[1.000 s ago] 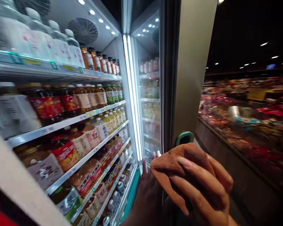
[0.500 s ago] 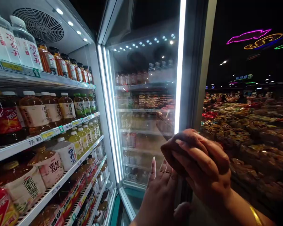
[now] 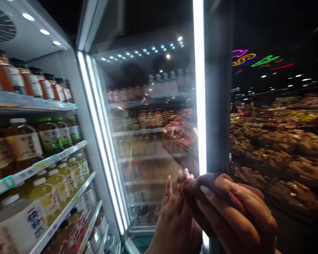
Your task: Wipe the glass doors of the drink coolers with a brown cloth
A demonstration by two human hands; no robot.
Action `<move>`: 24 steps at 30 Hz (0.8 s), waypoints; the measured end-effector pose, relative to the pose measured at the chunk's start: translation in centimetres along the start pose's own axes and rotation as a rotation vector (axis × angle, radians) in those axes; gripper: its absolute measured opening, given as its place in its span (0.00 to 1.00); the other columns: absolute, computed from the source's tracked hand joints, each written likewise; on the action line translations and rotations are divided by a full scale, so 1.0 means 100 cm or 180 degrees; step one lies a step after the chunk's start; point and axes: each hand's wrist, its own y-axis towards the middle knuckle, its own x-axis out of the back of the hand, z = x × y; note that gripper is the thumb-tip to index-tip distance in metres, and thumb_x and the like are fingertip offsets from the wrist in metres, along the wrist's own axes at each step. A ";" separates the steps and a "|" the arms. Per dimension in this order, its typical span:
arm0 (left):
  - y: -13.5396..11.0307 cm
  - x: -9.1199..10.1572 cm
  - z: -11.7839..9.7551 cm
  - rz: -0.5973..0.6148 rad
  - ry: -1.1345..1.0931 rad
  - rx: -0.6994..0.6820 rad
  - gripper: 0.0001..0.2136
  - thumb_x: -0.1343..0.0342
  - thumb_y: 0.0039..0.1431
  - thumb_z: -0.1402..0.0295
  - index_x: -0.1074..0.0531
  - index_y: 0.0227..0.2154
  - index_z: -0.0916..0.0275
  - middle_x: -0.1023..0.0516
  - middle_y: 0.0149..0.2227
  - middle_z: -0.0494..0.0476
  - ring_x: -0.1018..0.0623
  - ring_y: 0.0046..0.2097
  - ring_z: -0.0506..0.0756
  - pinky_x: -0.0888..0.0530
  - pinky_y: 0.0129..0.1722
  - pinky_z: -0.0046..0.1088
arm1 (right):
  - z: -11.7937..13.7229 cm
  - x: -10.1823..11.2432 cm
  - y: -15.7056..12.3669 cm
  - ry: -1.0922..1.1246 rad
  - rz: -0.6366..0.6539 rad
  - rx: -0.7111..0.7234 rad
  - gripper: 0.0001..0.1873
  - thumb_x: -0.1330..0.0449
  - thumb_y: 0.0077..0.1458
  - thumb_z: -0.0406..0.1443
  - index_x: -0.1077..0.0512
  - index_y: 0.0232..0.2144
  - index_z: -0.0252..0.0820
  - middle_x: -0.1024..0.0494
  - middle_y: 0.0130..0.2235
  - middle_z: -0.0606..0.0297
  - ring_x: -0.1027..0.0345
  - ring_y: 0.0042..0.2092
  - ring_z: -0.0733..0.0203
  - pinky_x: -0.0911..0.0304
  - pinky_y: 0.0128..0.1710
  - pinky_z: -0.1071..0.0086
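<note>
In front of me stands the glass door [image 3: 148, 141] of a lit drinks fridge, swung out, with a bright light strip [image 3: 200, 88] along its inner edge. A dark brown cloth [image 3: 193, 192] is bunched in my right hand [image 3: 241, 208], whose fingers curl over it at the door's edge, across the strip's lower part. My left hand [image 3: 172, 218] is stretched out just left of the cloth, fingers pointing up and close to the glass. Whether its palm touches the door is hidden.
Fridge shelves [image 3: 53, 165] at left hold rows of bottled drinks, among them green-capped bottles [image 3: 49, 135] and dark-capped amber bottles [image 3: 31, 79]. Beyond the door at right lie blurred heaps of packaged goods [image 3: 275, 155] under neon signs [image 3: 265, 60].
My view has turned right, so the shelves shift left. The right hand with the cloth has moved lower along the door's edge. My left hand stays beside it, fingers still stretched.
</note>
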 end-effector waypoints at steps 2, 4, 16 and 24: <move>0.014 0.003 0.010 -0.0081 0.0062 -0.0049 0.37 0.53 0.68 0.73 0.61 0.76 0.68 0.43 0.74 0.69 0.50 0.77 0.62 0.49 0.77 0.51 | -0.006 -0.016 0.001 -0.0409 0.0012 0.0152 0.17 0.26 0.53 0.44 0.20 0.46 0.61 0.18 0.49 0.67 0.25 0.56 0.52 0.22 0.54 0.58; 0.027 0.005 0.022 -0.0153 0.0056 -0.0023 0.37 0.54 0.69 0.74 0.62 0.76 0.67 0.44 0.74 0.69 0.50 0.77 0.60 0.46 0.77 0.49 | -0.012 -0.027 0.005 -0.0783 0.0016 0.0403 0.16 0.25 0.53 0.40 0.19 0.44 0.60 0.17 0.47 0.68 0.25 0.52 0.54 0.23 0.54 0.59; 0.082 -0.033 0.080 -0.0254 -0.0439 -0.0435 0.36 0.57 0.72 0.76 0.66 0.77 0.62 0.45 0.75 0.68 0.43 0.75 0.60 0.30 0.70 0.39 | -0.018 -0.053 0.043 -0.1531 0.0032 0.0085 0.11 0.39 0.66 0.31 0.18 0.44 0.47 0.17 0.49 0.66 0.27 0.56 0.58 0.29 0.59 0.61; 0.101 -0.084 0.114 -0.1104 -0.0411 -0.1083 0.34 0.53 0.72 0.73 0.59 0.76 0.65 0.24 0.62 0.69 0.30 0.70 0.63 0.42 0.75 0.52 | -0.041 -0.130 0.061 -0.2028 0.0591 0.0164 0.11 0.40 0.69 0.41 0.20 0.49 0.49 0.21 0.60 0.69 0.34 0.65 0.54 0.34 0.63 0.58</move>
